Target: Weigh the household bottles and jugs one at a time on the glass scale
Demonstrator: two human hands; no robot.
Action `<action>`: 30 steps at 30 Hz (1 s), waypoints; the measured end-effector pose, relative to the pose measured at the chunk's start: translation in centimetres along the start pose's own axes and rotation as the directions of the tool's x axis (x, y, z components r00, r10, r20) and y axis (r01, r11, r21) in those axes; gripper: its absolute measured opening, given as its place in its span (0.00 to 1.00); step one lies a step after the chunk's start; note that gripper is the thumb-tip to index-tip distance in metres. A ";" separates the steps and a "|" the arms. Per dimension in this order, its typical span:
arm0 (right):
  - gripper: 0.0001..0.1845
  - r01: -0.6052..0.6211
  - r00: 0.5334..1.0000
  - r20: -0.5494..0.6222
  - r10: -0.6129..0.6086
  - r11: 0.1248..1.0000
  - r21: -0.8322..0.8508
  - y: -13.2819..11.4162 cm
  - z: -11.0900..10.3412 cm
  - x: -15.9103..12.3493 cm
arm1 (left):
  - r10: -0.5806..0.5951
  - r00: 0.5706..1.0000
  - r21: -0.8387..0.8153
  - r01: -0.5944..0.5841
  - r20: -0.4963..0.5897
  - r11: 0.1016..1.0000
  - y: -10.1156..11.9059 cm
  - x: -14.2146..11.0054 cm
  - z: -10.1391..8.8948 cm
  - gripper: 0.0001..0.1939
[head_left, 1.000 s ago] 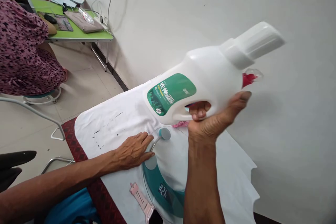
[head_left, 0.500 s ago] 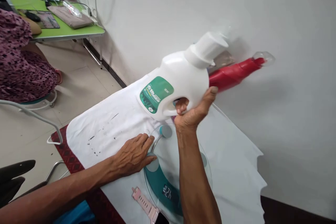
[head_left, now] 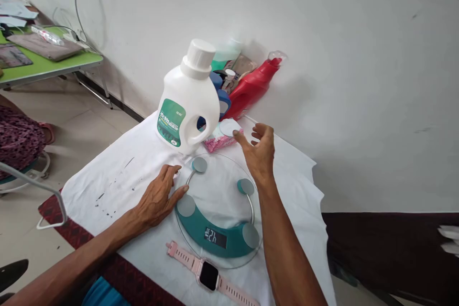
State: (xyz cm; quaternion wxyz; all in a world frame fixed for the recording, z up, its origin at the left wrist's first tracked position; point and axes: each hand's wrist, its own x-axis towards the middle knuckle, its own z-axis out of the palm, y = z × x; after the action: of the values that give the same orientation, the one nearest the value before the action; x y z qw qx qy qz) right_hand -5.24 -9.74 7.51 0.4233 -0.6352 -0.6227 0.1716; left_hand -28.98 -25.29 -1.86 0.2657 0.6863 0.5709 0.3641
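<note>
From here I can see the white bottle [head_left: 190,100] standing upright on the white cloth [head_left: 118,172] spread over the bench [head_left: 71,222], its cap on and its green label facing the person. It sits just past the far edge of the round glass scale [head_left: 219,210], whose small screen is showing figures.

The person's right hand [head_left: 258,153] hangs above the far right side of the scale, thumb well parted from the loosely curled fingers, with nothing in its grasp. The thumb tip comes close to a pink and white packet [head_left: 224,135] lying beside the bottle's handle; I can't tell if they touch.

The left hand [head_left: 158,198] is at the scale's left rim, palm down, fingers and thumb spread and holding nothing; whether the tips rest on the glass is hard to say.

A pink watch [head_left: 208,275] lies face up on the near side of the scale. Behind the packet a red bottle [head_left: 256,83] leans toward the wall, next to some blue containers [head_left: 224,100].
</note>
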 end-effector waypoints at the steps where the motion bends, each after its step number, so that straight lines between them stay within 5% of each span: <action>1: 0.53 -0.007 0.998 0.055 0.010 0.998 -0.064 0.7 -0.1 0.5 | -0.026 0.999 -0.011 0.026 -0.020 1.000 0.2 0.3 -0.2 0.21; 7: 0.80 -0.023 0.955 0.278 0.106 0.958 -0.285 1.1 3.1 3.0 | -0.093 0.995 0.009 0.094 -0.039 0.996 0.3 3.3 -0.5 0.22; 14: 0.78 -0.004 0.885 0.416 0.210 0.896 -0.445 0.8 5.6 5.3 | -0.065 0.998 0.047 0.064 0.005 0.997 -0.6 4.9 0.1 0.18; 22: 0.66 0.170 0.807 0.580 0.113 0.896 -0.411 5.7 0.3 9.0 | -0.019 0.998 0.133 0.011 0.056 0.991 -0.8 5.0 0.1 0.14; 26: 0.57 0.080 0.820 0.543 0.179 0.905 -0.419 7.0 -3.4 9.8 | -0.014 0.997 0.177 0.001 0.073 0.984 -0.8 4.9 0.6 0.15; 30: 0.62 -0.137 0.897 0.319 0.307 0.878 -0.459 6.3 -3.0 9.5 | -0.024 0.997 0.198 0.010 0.067 0.980 -0.9 4.9 0.9 0.15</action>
State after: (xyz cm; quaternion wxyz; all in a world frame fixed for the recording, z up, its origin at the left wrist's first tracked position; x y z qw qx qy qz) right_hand 2.64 -0.95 7.43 0.1219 -0.7345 -0.6368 0.2006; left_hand -28.41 -20.27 -2.11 0.2188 0.7164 0.6007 0.2794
